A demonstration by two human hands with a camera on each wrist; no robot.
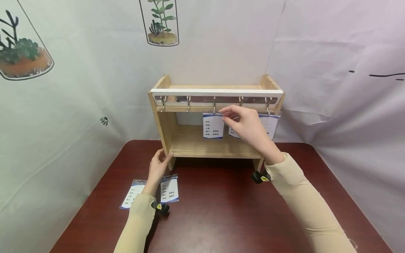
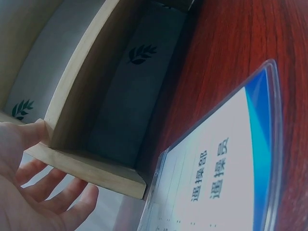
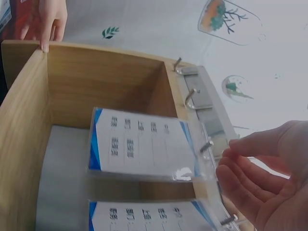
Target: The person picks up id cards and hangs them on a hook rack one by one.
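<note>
A small wooden shelf (image 1: 202, 151) carries a row of metal hooks along its front rail. My left hand (image 1: 159, 164) grips its left side panel low down, thumb on the front edge and fingers on the outer face. From the middle hook hangs a clear-sleeved name badge (image 1: 212, 127). My right hand (image 1: 243, 123) is beside the badge's top right corner, fingertips loosely bent; in the right wrist view no pinch on the sleeve shows. Two more badges, including one at the right end (image 1: 269, 123), hang to the right, partly behind that hand.
Two more badges lie on the dark red table (image 1: 221, 211), one badge (image 1: 169, 189) right of the left wrist and one badge (image 1: 133, 193) partly under the forearm. The two left hooks (image 1: 188, 103) bear nothing. A white printed cloth (image 1: 95, 70) surrounds the table.
</note>
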